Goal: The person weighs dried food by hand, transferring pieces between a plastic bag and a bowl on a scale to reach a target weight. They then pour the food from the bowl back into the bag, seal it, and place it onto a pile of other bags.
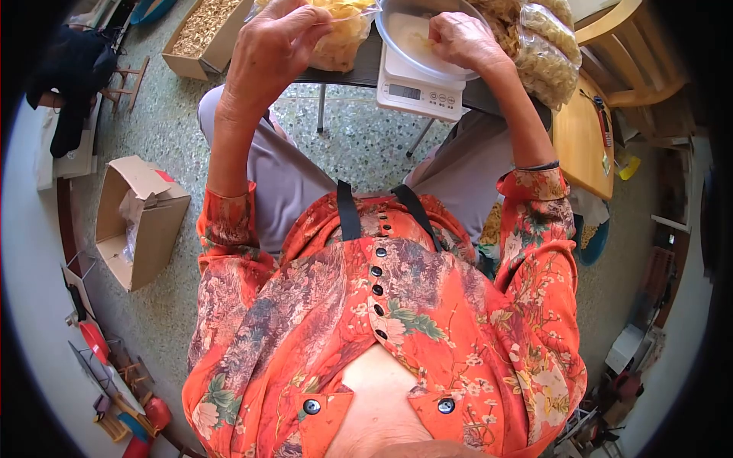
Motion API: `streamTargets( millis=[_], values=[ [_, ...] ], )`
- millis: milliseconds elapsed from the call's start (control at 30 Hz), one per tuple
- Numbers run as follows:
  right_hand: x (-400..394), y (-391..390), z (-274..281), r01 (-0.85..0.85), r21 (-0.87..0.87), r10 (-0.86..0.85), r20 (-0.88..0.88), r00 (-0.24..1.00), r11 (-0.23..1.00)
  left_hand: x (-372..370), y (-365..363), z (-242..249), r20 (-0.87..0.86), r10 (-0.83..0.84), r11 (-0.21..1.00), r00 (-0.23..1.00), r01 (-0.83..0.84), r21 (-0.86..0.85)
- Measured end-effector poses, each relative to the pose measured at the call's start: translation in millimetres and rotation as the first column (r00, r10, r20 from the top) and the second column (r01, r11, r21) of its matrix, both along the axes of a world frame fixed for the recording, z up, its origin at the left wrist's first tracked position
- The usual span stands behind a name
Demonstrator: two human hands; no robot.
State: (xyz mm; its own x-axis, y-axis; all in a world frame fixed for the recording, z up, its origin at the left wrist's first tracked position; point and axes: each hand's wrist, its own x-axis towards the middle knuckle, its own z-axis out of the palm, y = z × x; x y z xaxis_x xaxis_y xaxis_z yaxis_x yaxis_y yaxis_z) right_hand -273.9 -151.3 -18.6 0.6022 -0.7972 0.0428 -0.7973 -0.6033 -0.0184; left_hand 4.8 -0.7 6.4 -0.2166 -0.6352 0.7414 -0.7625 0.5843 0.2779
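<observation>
Seated person at a dark bench [359, 70]. The left hand [269, 47] is closed on the rim of a clear bag of pale pasta [340, 34], held just beside the bowl. The right hand [458, 38] reaches into the metal bowl [405, 30] on a white digital scale [416, 88], fingers curled; whether they hold anything cannot be told. More filled bags [542, 53] lie just beyond the right hand.

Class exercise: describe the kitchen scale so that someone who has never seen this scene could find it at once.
Start at the dark table at the top. The scale sits at its near edge, under the bowl that the right hand reaches into. Unlike the bags beside it, it is white, boxy, with a display and buttons.
</observation>
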Motion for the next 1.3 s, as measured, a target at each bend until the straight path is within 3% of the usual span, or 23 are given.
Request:
streamTargets(
  millis=[100,300,400,533,600,667,733,767,800,867,900,1000,1067,1133,1200,1233,1300],
  values=[
    [-4,-7,-11,-0.092,-0.080,0.098,0.072,0.993,0.993,-2,1,-1,-0.016,0.032,0.999,0.999,-0.033,-0.022],
    [-8,-14,-21,-0.170,-0.078,0.183,0.209,0.961,0.982,-1,2,-1,-0.012,0.028,0.999,1.000,-0.028,-0.039],
    [-7,-12,-16,-0.118,0.010,0.113,0.220,0.969,0.993,0,0,-1,-0.011,0.013,0.999,1.000,-0.014,-0.049],
    [-7,-7,-1,-0.097,-0.018,0.098,0.227,0.969,0.995,-4,0,0,-0.014,0.022,0.997,1.000,-0.023,-0.074],
    [-4,-2,25,-0.042,0.197,0.002,0.197,0.980,0.980,-5,-1,-2,-0.057,0.051,0.998,0.997,-0.053,-0.043],
    [-12,-9,32,-0.135,0.156,0.085,0.293,0.952,0.978,-6,-3,-2,-0.049,0.033,0.988,0.998,-0.040,-0.149],
    [-10,-2,49,-0.083,0.391,-0.136,0.501,0.855,0.917,-7,-1,-2,-0.079,0.035,0.994,0.996,-0.043,-0.099],
    [-9,5,58,-0.160,0.446,-0.181,0.627,0.758,0.880,-7,-1,-4,-0.083,0.035,0.995,0.996,-0.043,-0.094],
    [-4,15,72,-0.169,0.437,-0.166,0.630,0.759,0.883,-7,-1,-4,-0.087,0.033,0.996,0.996,-0.040,-0.085],
    [9,30,98,-0.376,0.375,-0.078,0.789,0.610,0.847,-8,0,-3,-0.083,0.034,0.995,0.996,-0.042,-0.091],
    [16,29,103,-0.416,0.321,0.019,0.772,0.635,0.851,-8,0,-3,-0.080,0.026,0.996,0.996,-0.033,-0.087],
    [50,59,128,-0.395,0.396,-0.090,0.791,0.605,0.829,-9,2,0,-0.102,0.037,0.998,0.994,-0.043,-0.054],
    [68,54,119,-0.444,0.253,0.072,0.800,0.595,0.859,-7,0,0,-0.084,0.039,0.996,0.996,-0.045,-0.079],
    [86,42,101,-0.370,0.029,0.240,0.713,0.659,0.929,-8,-1,0,-0.066,0.047,0.996,0.997,-0.052,-0.074],
    [98,37,91,-0.368,-0.192,0.400,0.639,0.657,0.910,-9,-1,1,-0.064,0.057,0.995,0.996,-0.062,-0.083],
    [100,37,91,-0.358,-0.236,0.428,0.507,0.748,0.904,-10,0,3,-0.061,0.067,0.993,0.996,-0.073,-0.090],
    [101,44,89,-0.337,-0.273,0.429,0.442,0.788,0.901,-9,0,2,-0.061,0.078,0.992,0.995,-0.083,-0.093]
  ],
)
